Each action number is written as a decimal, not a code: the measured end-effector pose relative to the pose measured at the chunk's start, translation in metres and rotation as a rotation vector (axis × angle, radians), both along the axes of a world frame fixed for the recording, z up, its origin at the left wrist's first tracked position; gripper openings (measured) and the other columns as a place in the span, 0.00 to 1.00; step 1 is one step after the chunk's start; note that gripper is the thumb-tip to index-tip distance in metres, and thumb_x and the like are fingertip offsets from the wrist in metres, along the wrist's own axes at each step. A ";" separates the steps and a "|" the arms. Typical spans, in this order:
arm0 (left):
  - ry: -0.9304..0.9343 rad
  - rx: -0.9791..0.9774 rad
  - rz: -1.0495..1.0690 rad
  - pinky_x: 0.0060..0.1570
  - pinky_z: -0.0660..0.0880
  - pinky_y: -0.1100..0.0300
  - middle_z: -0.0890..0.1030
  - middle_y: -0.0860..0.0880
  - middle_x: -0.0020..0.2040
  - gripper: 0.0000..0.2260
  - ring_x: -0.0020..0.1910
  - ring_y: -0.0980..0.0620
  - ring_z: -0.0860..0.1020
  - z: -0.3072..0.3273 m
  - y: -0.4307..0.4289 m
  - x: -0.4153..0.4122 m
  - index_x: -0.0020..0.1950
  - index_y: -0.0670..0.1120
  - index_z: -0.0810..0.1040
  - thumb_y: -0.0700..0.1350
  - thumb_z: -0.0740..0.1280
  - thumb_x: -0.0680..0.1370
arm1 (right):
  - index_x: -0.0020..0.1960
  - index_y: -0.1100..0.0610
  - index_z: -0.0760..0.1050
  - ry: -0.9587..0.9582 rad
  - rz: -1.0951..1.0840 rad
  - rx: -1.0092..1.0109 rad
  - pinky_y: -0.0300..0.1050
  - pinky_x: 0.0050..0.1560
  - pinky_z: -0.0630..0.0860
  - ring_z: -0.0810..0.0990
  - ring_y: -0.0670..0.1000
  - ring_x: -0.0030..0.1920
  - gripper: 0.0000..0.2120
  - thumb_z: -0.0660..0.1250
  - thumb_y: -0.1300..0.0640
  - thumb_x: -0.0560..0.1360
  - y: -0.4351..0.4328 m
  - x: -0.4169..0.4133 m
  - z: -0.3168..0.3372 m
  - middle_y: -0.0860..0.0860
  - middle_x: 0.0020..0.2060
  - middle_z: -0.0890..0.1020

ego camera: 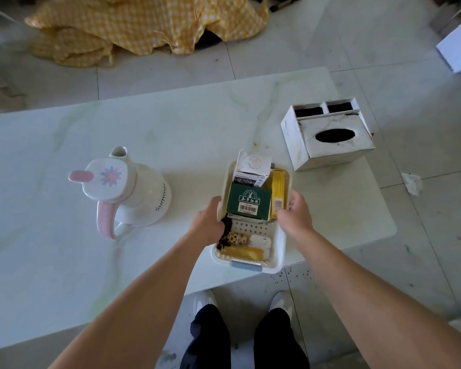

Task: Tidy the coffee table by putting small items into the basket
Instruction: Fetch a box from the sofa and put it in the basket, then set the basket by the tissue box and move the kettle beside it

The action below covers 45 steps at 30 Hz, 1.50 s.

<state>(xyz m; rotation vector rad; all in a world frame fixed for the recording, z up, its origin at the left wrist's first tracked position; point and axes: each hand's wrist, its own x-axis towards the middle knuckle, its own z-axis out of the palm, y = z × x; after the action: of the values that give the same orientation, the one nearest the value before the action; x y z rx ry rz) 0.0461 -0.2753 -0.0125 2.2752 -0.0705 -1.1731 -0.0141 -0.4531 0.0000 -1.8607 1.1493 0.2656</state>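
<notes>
A white perforated basket [277, 251] stands on the marble coffee table [171, 129], near its front right edge. Inside lie a green box [249, 201], a yellow box [277, 190], a white carton [253, 163] at the far end, and small items at the near end: a spotted toy [236, 238], a white piece [261, 241] and a yellow packet [246, 253]. My left hand [210, 222] grips the basket's left rim. My right hand [296, 211] holds the right rim beside the yellow box.
A white and pink kettle [128, 190] stands to the left of the basket. A marbled tissue box [328, 137] with two rear compartments sits at the table's right end. Yellow checked cloth [144, 25] lies on the floor beyond; a crumpled tissue [413, 183] lies right of the table.
</notes>
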 end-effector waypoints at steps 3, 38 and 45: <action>0.088 -0.079 0.091 0.48 0.81 0.47 0.78 0.39 0.60 0.31 0.52 0.41 0.79 0.001 -0.012 -0.005 0.76 0.55 0.53 0.42 0.63 0.77 | 0.66 0.57 0.71 0.031 0.132 -0.087 0.31 0.27 0.67 0.78 0.46 0.40 0.20 0.65 0.65 0.74 -0.012 0.008 -0.008 0.53 0.55 0.80; -0.506 -0.082 0.465 0.32 0.68 0.60 0.78 0.44 0.53 0.18 0.45 0.46 0.75 0.110 -0.185 0.166 0.60 0.44 0.76 0.34 0.53 0.75 | 0.59 0.58 0.76 -0.026 0.198 -0.309 0.45 0.46 0.71 0.77 0.56 0.52 0.14 0.60 0.60 0.75 -0.218 0.102 0.041 0.56 0.57 0.78; -0.027 -0.111 0.303 0.48 0.69 0.58 0.73 0.41 0.65 0.22 0.57 0.43 0.75 0.075 -0.278 0.125 0.74 0.44 0.61 0.41 0.57 0.79 | 0.76 0.57 0.57 0.002 0.192 -0.187 0.54 0.69 0.66 0.63 0.58 0.73 0.37 0.69 0.58 0.71 -0.271 0.111 0.027 0.58 0.74 0.64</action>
<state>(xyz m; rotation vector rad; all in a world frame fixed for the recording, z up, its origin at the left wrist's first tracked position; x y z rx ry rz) 0.1710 -0.5536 0.0622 2.1146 0.1888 -0.9564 0.0972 -0.7244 0.0272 -2.1403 1.0264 0.2752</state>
